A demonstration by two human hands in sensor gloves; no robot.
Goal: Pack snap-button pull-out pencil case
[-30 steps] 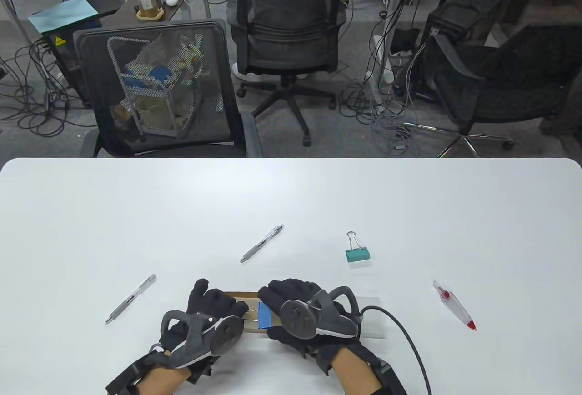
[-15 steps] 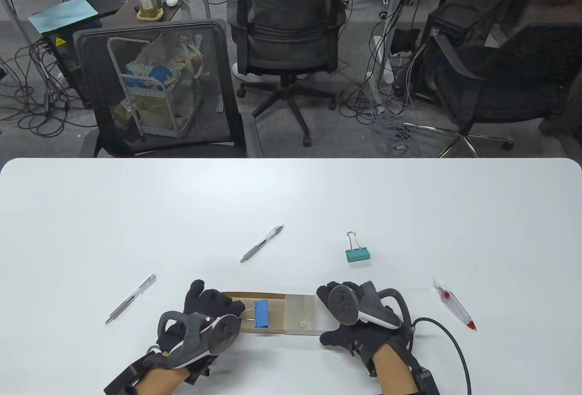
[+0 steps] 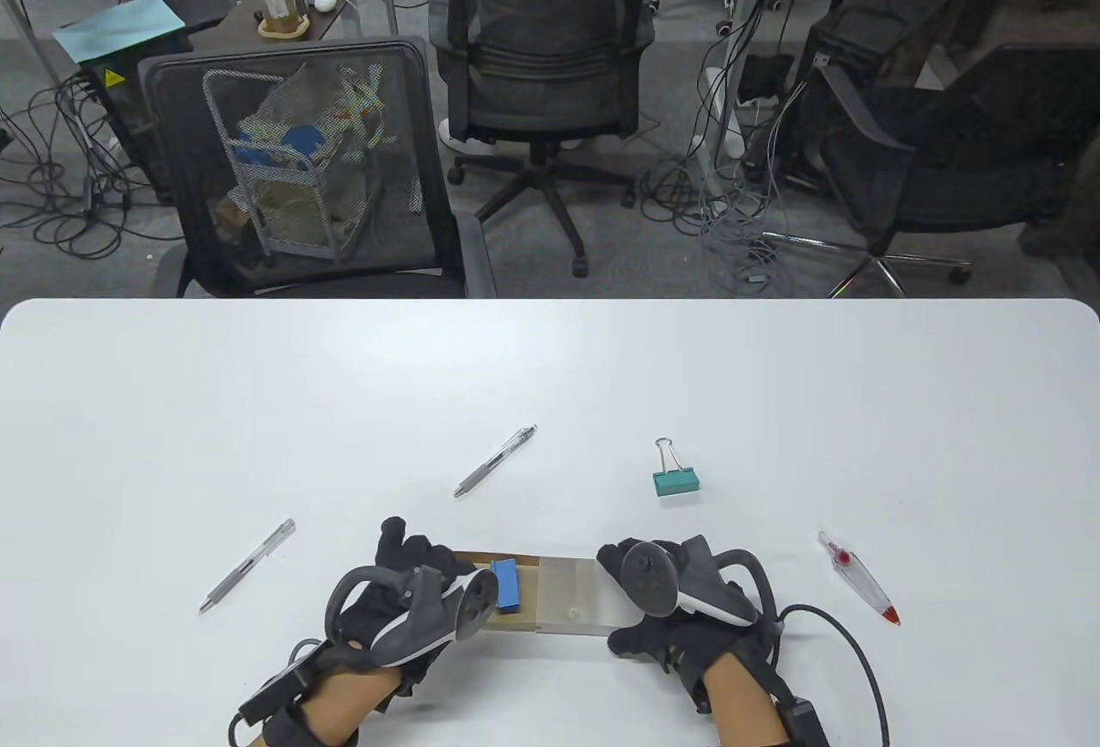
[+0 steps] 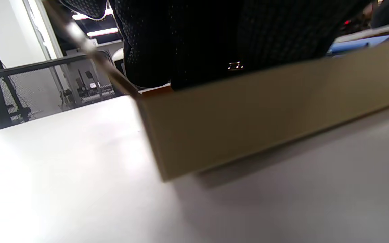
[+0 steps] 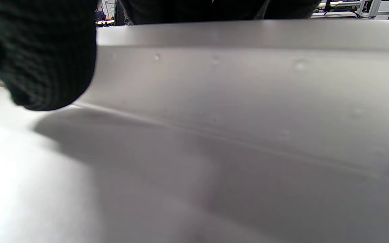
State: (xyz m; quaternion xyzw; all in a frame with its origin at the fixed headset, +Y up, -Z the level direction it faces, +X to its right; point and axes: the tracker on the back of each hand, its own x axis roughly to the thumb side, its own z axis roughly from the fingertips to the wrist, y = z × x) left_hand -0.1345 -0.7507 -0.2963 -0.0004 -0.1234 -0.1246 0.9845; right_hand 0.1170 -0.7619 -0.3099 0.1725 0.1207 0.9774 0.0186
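Pencil case [image 3: 550, 596] lies between the hands: left hand [image 3: 412, 588] holds its drawer end, right hand [image 3: 670, 601] grips its sleeve.

clip [image 3: 507, 584] apparently in tray [image 3: 522, 614], left of sleeve [image 3: 569, 597]

white table [image 3: 550, 369] bears pens [image 3: 496, 461], clip [image 3: 676, 480], case [image 3: 567, 596].

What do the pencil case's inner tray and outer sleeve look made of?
Inner tray: likely cardboard or kraft board; matte tan, flat walls, crisp folded corner in the left wrist view. Outer sleeve: probably frosted plastic; translucent grey with a soft sheen.
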